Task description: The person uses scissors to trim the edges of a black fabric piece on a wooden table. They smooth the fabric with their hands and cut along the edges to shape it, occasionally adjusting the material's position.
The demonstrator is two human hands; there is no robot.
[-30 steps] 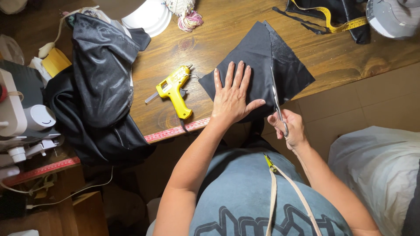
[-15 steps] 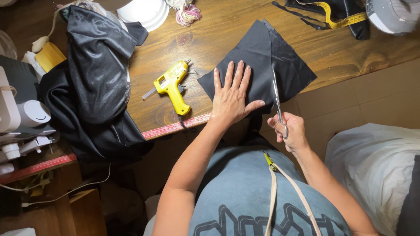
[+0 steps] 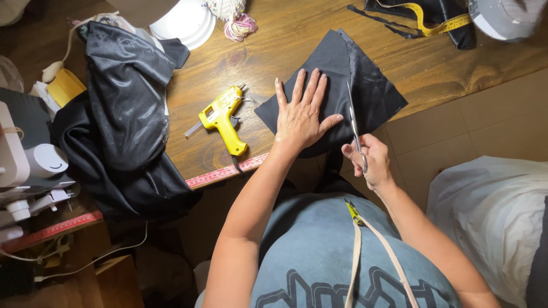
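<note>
— Where was the black fabric piece (image 3: 368, 85), and what had hold of it?

— It lay folded on the wooden counter (image 3: 274, 40) near the front edge, one corner hanging past it. The left hand (image 3: 302, 114) was spread flat on top, fingers wide open and gripping nothing, pressing the cloth down, likely so it would not slide under the blades.

— And the other one?

— The right hand (image 3: 370, 161), at about four o'clock from the left, was closed through the handles of the scissors (image 3: 354, 122). The blades pointed toward twelve o'clock, lying along the fabric just beside the left thumb, seemingly so the cut would run close to the pinned part.

— What sat around them?

— At nine o'clock from the fabric, a yellow glue gun (image 3: 221, 117) lay on the counter, well apart from the cloth. A red measuring tape (image 3: 228, 171) ran along the front edge. Farther toward nine o'clock a dark shiny garment (image 3: 128, 108) was heaped and spilling over the edge.

— Any containers?

— A white bowl (image 3: 185, 23) at eleven o'clock; I could not tell whether anything was in it. A tangle of coloured thread (image 3: 237, 23) lay just beside it, not inside.
</note>
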